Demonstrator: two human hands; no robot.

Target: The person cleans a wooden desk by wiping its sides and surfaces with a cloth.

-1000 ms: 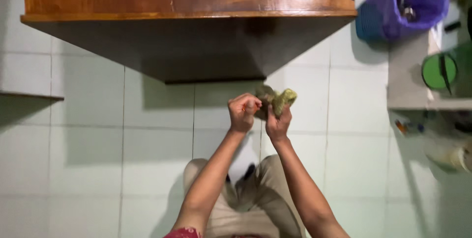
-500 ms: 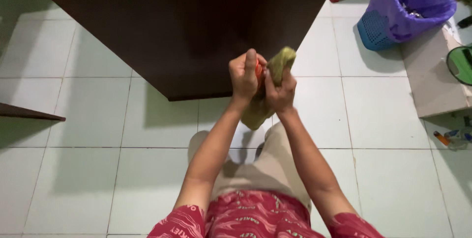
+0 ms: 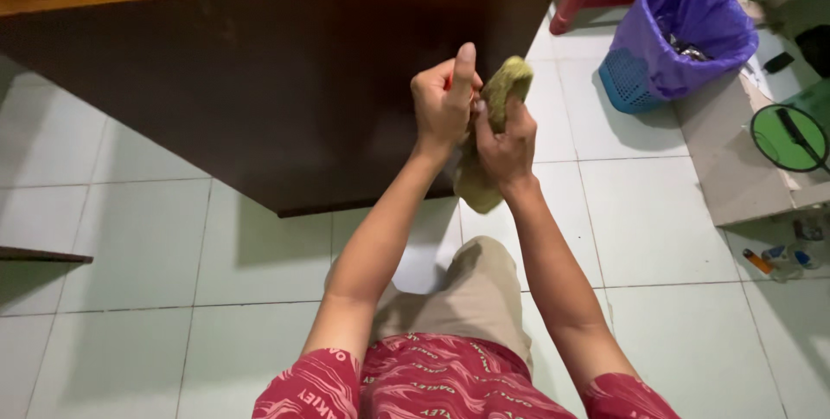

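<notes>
- A dark wooden table (image 3: 259,82) stood beyond both raised hands, over pale floor tiles (image 3: 657,211).
- A yellow-green cloth (image 3: 484,185) was bunched between the hands, its long axis running nearly upright, one end poking up past the right fingers, the other hanging below the wrists.
- The right hand (image 3: 504,144) was closed around the cloth's middle, the nearer grip of the two.
- The left hand (image 3: 443,103) pressed against the cloth's left side, fist curled, thumb pointing up, a sliver of something orange showing inside; what it was could not be told.
</notes>
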